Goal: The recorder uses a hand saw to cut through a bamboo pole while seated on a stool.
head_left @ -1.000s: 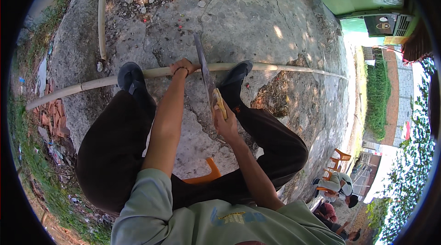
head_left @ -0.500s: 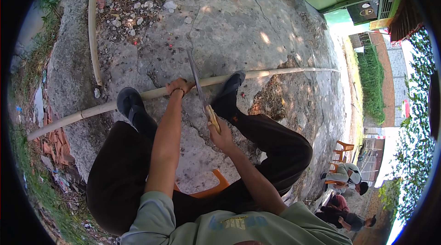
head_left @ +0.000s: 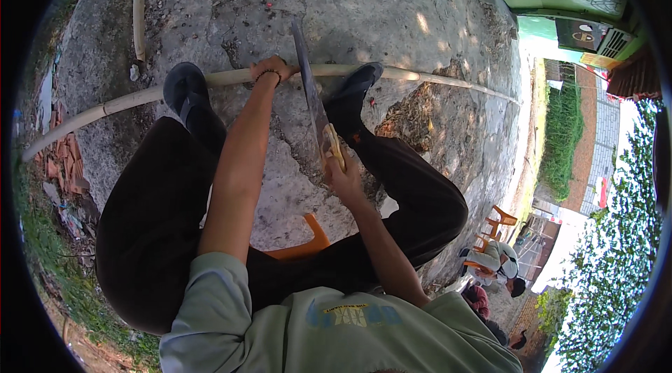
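Observation:
A long pale bamboo pole [head_left: 143, 98] lies across the ground in front of me, curved by the lens. My left hand [head_left: 273, 67] is closed around it between my feet, a dark beaded bracelet at the wrist. In my right hand [head_left: 343, 173] is the light wooden handle of a hand saw [head_left: 309, 82]. Its long grey blade crosses the pole just right of my left hand, the tip pointing away from me. Whether the teeth have cut into the pole cannot be made out. My left shoe [head_left: 186, 93] and right shoe [head_left: 353, 86] rest at the pole.
Another bamboo pole [head_left: 140, 12] lies at the upper left, near loose stones. Broken red tiles [head_left: 66, 166] and weeds edge the cracked concrete [head_left: 392, 30]. An orange chair [head_left: 308, 240] shows beneath me. People sit at the far right near orange chairs [head_left: 500, 217].
The view has tilted, so the scene sits higher in the picture. My right hand is slightly farther from the pole with the saw; my left hand keeps its hold.

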The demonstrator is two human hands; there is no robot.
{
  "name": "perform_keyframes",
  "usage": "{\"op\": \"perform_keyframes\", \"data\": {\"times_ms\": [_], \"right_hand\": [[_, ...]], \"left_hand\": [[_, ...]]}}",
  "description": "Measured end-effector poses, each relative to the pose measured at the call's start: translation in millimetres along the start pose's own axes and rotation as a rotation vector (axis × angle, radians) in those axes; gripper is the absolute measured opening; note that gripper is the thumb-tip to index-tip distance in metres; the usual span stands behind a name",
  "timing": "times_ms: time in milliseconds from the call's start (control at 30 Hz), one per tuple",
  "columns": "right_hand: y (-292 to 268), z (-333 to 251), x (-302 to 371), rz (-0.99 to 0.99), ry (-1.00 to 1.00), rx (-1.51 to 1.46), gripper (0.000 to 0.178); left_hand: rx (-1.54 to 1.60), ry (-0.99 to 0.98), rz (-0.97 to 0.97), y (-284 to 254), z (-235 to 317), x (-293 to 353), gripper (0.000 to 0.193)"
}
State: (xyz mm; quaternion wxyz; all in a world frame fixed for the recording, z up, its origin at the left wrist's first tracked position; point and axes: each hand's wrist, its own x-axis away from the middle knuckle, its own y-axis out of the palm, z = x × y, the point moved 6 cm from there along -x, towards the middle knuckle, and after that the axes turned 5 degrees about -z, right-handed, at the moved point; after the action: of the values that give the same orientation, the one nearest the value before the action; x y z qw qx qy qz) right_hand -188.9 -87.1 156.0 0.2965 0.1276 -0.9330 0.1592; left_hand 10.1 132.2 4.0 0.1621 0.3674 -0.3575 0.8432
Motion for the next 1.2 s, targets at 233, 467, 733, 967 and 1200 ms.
{"op": "perform_keyframes", "data": {"times_ms": [233,467,733,967,1200], "right_hand": [[17.4,-10.8,-27.8,0.005,-0.155,0.173,0.057],[2.8,3.5,16.2,0.039,-0.139,0.197,0.059],[-6.8,-25.4,-37.9,0.015,-0.124,0.136,0.061],[7.7,5.4,37.4,0.119,-0.442,0.335,0.06],[-1.5,-23.6,-4.6,0.01,-0.158,0.187,0.061]], "left_hand": [[-0.016,0.011,0.043,1.1,-0.8,-11.8,0.073],[-0.109,-0.029,-0.112,9.2,-6.8,-23.9,0.069],[-0.183,0.14,0.035,25.7,8.4,-40.1,0.074],[-0.16,0.055,-0.038,8.7,-38.7,-79.1,0.086],[-0.149,0.18,-0.006,9.9,-22.4,-59.5,0.083]]}}
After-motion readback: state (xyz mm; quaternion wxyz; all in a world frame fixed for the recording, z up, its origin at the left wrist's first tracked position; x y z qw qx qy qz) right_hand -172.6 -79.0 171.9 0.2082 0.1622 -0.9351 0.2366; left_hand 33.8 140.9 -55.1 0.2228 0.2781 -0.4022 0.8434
